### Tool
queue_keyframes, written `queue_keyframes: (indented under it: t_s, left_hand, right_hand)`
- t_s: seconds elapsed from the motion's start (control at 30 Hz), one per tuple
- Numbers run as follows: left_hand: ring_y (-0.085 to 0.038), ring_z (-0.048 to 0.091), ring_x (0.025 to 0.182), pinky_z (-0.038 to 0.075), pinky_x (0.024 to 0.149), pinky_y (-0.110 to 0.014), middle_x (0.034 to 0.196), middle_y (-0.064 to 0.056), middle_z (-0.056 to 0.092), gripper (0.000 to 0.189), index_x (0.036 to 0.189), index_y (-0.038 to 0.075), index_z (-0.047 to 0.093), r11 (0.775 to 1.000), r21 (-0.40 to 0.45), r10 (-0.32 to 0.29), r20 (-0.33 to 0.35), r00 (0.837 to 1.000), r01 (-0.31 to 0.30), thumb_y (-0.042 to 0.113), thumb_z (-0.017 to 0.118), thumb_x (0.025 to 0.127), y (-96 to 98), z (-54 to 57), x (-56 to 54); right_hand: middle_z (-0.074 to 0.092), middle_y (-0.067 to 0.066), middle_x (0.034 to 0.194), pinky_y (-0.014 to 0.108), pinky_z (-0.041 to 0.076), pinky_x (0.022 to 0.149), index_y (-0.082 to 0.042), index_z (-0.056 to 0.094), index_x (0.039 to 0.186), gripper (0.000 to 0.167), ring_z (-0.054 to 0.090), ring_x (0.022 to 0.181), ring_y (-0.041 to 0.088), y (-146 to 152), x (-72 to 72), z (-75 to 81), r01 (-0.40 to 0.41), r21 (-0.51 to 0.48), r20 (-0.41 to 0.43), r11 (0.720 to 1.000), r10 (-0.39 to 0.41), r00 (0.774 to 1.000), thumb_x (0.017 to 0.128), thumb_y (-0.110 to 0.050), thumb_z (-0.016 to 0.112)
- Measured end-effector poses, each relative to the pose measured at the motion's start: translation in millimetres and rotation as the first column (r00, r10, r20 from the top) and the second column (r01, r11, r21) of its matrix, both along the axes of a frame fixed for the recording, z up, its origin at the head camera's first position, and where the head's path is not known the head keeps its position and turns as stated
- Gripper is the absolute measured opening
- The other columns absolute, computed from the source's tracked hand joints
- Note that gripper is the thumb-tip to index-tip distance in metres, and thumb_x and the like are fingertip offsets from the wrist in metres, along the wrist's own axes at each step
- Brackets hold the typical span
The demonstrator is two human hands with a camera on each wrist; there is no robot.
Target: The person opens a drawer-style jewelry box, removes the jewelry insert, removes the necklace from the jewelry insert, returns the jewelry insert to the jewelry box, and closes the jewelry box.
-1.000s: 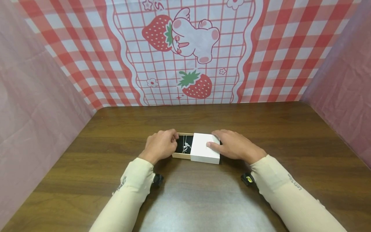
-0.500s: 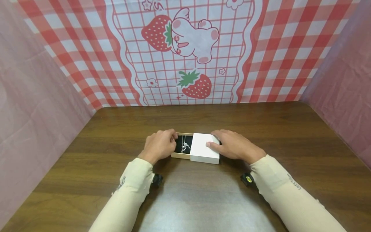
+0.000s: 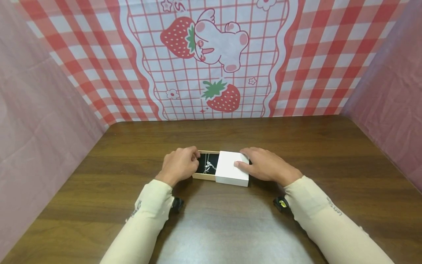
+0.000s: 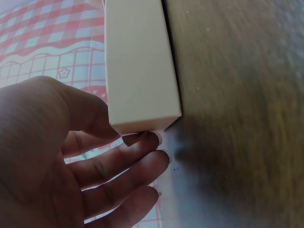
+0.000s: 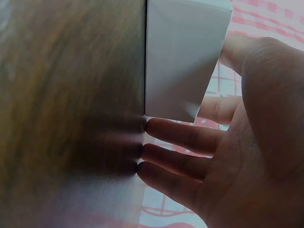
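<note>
A small white jewelry box sleeve lies on the table, with its tan drawer pulled part way out to the left. On the drawer's black lining lies a silver necklace. My left hand pinches a small pull tab at the drawer's outer end, its fingertips just past the end wall. My right hand holds the sleeve, thumb on top, other fingers around the far side and right end. In the right wrist view, several fingertips reach the table by the sleeve's end.
The brown wooden table extends around the box. Behind it hangs a red-and-white checked cloth with strawberry prints, and pink cloths hang at the left and right.
My left hand has moved slightly left, drawing the drawer a little farther out of the sleeve. The right hand stays on the sleeve, almost in place.
</note>
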State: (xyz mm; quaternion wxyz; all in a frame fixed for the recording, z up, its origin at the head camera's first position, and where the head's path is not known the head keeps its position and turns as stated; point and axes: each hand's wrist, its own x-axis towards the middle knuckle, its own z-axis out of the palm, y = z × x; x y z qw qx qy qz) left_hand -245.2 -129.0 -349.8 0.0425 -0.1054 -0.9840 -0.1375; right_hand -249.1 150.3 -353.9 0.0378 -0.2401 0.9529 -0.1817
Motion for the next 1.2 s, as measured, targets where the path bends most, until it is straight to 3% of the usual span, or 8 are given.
queue_keyframes:
  t_s: [0.67,0.93,1.2]
  left_hand:
    - [-0.02,0.061,0.079,0.049,0.069,-0.043,0.098,0.005,0.071,0.025,0.11,0.023,0.072,1.0,0.021,0.009,0.025,1.0,-0.009,0.018,0.058,0.089,-1.2,-0.9,-0.4]
    - [-0.019,0.061,0.08,0.049,0.07,-0.043,0.108,0.004,0.071,0.025,0.114,0.024,0.074,1.0,0.01,0.015,0.025,1.0,-0.015,0.027,0.057,0.096,-0.1,-2.1,-0.8]
    - [-0.018,0.062,0.079,0.05,0.069,-0.044,0.1,0.005,0.071,0.026,0.113,0.023,0.074,1.0,0.008,0.012,0.021,1.0,-0.013,0.036,0.058,0.097,0.5,-2.3,-0.9]
  right_hand:
    - [0.055,0.018,0.141,0.054,0.037,0.109,-0.001,0.051,0.143,0.069,0.049,0.132,0.035,-0.2,-0.8,-0.7,0.0,-0.001,0.0,1.0,0.0,1.0,0.098,-0.053,0.055]
    - [0.054,0.018,0.142,0.055,0.036,0.109,-0.002,0.051,0.144,0.069,0.048,0.133,0.035,0.4,-1.3,-1.2,0.001,0.001,0.002,1.0,-0.001,1.0,0.098,-0.054,0.054]
    - [0.055,0.018,0.141,0.055,0.037,0.109,-0.001,0.051,0.144,0.069,0.049,0.133,0.035,0.3,-0.6,-0.9,-0.008,-0.003,-0.004,1.0,0.008,1.0,0.099,-0.053,0.054]
